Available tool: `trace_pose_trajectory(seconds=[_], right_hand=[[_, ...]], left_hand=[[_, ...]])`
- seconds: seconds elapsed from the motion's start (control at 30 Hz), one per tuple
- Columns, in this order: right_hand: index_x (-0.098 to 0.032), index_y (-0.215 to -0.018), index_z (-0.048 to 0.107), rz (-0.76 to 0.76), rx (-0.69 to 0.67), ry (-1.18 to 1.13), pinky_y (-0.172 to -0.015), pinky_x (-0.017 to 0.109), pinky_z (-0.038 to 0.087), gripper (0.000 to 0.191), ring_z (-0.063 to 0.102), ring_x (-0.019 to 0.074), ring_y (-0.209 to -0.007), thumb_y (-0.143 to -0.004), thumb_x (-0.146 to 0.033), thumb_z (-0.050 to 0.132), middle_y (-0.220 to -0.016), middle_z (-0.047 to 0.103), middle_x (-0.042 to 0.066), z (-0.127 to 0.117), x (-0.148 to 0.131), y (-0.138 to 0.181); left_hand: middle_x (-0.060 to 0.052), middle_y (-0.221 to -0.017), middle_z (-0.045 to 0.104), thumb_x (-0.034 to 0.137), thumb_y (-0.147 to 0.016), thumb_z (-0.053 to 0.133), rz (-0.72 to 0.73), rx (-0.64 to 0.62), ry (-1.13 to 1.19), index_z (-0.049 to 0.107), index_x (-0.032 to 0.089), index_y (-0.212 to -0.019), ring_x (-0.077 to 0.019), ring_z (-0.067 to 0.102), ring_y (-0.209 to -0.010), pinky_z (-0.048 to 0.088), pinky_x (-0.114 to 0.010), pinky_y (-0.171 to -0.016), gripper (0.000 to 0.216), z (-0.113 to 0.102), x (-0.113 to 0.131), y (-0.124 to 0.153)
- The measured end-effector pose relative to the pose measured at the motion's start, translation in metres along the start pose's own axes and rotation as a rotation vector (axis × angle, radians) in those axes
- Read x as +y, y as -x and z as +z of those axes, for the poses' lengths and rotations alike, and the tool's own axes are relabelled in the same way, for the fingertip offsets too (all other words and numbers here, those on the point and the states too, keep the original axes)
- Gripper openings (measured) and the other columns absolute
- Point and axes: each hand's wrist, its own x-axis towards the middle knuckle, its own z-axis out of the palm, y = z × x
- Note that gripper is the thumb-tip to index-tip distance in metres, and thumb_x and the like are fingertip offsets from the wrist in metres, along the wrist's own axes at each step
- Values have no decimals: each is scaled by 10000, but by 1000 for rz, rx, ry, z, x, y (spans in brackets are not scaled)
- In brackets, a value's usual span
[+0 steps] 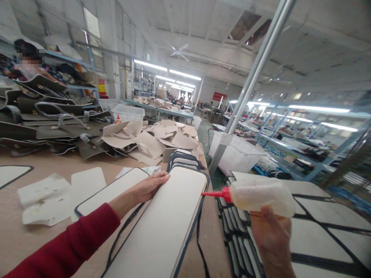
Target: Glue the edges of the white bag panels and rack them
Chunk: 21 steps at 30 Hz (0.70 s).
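My right hand [271,235] is wrapped round a translucent squeeze bottle [262,195] with a red nozzle, held on its side. The nozzle tip meets the right edge of a long cream panel [176,208] with rounded corners and dark edging, which lies at an angle in front of me. My left hand [152,185] grips this panel at its upper left edge, fingers partly hidden beneath it. A second cream panel with dark edging [113,191] lies under my left forearm. Beyond the far end of the long panel is a row of dark-edged pieces [182,158].
Beige cut pieces [156,139] lie heaped at the back of the table, with dark bag parts [55,123] piled left. Stained pale sheets [45,199] lie at left. More dark-edged panels [321,235] are stacked right. A metal post [249,85] and white bin [236,152] stand beyond.
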Motion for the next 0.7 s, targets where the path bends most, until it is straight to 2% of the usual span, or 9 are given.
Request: trace_pose_trajectory(seconds=[0.27, 0.47, 0.7], right_hand=[[-206, -980, 670, 19, 2, 2, -1009, 509, 384, 369, 648, 238, -944, -634, -302, 753, -860, 727, 22, 0, 1, 3], [-220, -1005, 671, 19, -4, -21, -1004, 501, 396, 428, 657, 232, -935, -602, -315, 783, -844, 729, 15, 4, 1, 1], [-199, -947, 688, 42, -26, -1, -958, 492, 436, 363, 675, 236, -865, -619, -317, 789, -838, 730, 33, -2, 4, 6]], left_hand=[[7, -713, 626, 253, -776, 702, -24, 2, 11, 563, 173, -849, -139, 638, -679, 526, -218, -607, 175, -3, -4, -3], [-4, -718, 641, 241, -793, 678, -68, 55, 10, 544, 178, -801, -126, 617, -611, 513, -213, -567, 148, 1, -7, 0], [13, -659, 605, 271, -788, 680, -38, 33, 9, 546, 176, -811, -133, 608, -596, 502, -215, -544, 166, 0, -11, 1]])
